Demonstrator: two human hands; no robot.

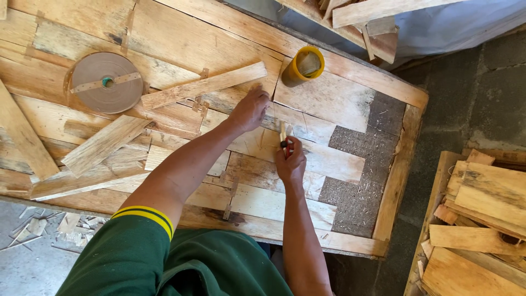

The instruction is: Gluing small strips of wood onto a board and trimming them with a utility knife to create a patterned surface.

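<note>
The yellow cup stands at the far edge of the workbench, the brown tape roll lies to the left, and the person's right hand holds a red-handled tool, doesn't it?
Nearly, but the yellow cup is not standing: the head view shows it tipped on its side on the workbench. The rest holds: the brown tape roll lies to the left, and the right hand holds a red-handled tool.

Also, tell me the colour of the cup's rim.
The cup has a yellow rim; the head view shows it near the table's far edge.
</note>
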